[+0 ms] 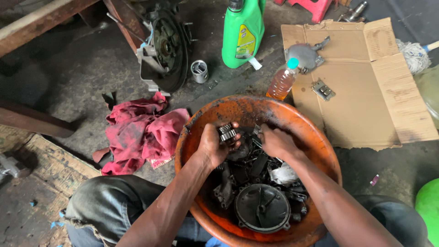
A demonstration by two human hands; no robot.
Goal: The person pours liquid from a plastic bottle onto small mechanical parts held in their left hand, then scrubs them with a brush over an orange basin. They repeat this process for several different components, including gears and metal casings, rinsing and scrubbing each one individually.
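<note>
A wide orange basin [215, 114] sits between my knees, filled with several dark, oily engine parts, among them a round black cover [262, 208]. My left hand [214, 145] is closed around a small toothed metal gear [227, 133], lifted just above the pile. My right hand [276, 142] reaches into the parts beside it, fingers curled on a dark piece I cannot make out.
A red rag [139, 130] lies left of the basin. Beyond are an engine casing [165, 48], a small metal piston [199, 71], a green oil jug [243, 32], a bottle of amber liquid [281, 82], and flattened cardboard [366, 87] bearing metal parts.
</note>
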